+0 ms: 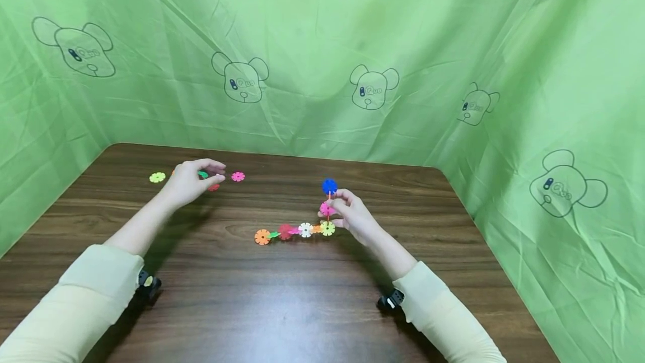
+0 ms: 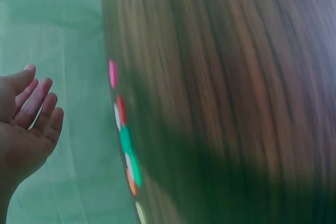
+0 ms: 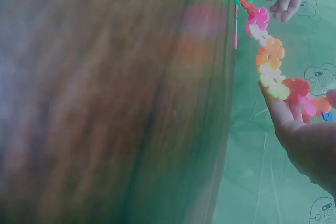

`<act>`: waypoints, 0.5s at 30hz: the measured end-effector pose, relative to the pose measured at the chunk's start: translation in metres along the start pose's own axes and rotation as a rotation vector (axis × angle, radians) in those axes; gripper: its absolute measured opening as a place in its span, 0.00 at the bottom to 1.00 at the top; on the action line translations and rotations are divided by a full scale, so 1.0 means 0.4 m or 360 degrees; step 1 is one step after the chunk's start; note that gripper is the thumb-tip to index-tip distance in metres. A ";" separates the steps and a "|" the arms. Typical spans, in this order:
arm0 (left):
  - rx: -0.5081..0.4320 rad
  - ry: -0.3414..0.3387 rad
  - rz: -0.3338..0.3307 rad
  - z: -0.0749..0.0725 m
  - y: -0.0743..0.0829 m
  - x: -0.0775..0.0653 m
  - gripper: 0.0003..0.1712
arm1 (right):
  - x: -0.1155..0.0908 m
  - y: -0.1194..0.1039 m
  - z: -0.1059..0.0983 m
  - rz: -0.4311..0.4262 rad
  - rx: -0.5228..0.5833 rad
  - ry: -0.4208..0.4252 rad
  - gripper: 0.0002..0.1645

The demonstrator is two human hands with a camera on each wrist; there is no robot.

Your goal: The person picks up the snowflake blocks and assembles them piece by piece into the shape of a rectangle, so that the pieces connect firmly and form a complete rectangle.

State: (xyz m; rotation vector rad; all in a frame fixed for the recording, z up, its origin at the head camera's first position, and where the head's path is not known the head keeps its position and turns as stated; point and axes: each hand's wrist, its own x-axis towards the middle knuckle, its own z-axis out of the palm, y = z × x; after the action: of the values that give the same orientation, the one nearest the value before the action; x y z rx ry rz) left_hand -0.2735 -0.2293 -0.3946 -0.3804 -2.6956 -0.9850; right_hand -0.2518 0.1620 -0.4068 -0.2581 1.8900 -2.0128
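Note:
My right hand [image 1: 356,218] grips a linked chain of flower-shaped plastic discs near its pink disc [image 1: 326,208]. A blue disc [image 1: 330,186] stands at the top of the chain. From the yellow-green disc [image 1: 327,228] the chain runs left through a white disc [image 1: 305,230] to an orange end disc [image 1: 262,237]. In the right wrist view, fingers lie under the yellow disc [image 3: 274,82] and beside the red one [image 3: 297,88]. My left hand [image 1: 191,182] hovers over loose discs at the back left, its fingers loosely bent and holding nothing in the left wrist view.
Loose discs lie near the table's back edge: a yellow-green one [image 1: 157,177], a pink one [image 1: 238,176], a red one [image 1: 214,187] and a green one [image 1: 203,175], partly hidden by the left hand. A green curtain [image 1: 312,128] stands behind the brown wooden table [image 1: 282,307].

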 end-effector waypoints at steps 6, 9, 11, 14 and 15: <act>0.0136 -0.0087 0.0002 -0.047 -0.074 -0.026 0.14 | -0.006 0.007 -0.005 0.0032 0.0036 -0.0020 0.18; 0.0187 -0.0143 -0.0007 -0.060 -0.111 -0.033 0.13 | -0.009 0.007 -0.008 0.0029 0.0024 -0.0025 0.17; 0.0227 -0.0159 0.0000 -0.063 -0.137 -0.036 0.14 | -0.012 0.007 -0.010 0.0027 0.0027 -0.0028 0.17; 0.0260 -0.0175 0.0011 -0.068 -0.171 -0.043 0.15 | -0.015 0.006 -0.012 0.0017 0.0054 -0.0040 0.18; 0.0263 -0.0175 0.0012 -0.069 -0.181 -0.046 0.15 | -0.015 0.006 -0.012 0.0015 0.0070 -0.0048 0.18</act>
State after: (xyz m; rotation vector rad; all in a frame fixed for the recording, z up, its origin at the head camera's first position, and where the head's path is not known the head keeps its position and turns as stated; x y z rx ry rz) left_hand -0.2761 -0.3039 -0.4227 -0.4228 -2.8459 -0.7523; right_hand -0.2478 0.1688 -0.4089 -0.2655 1.8232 -2.0306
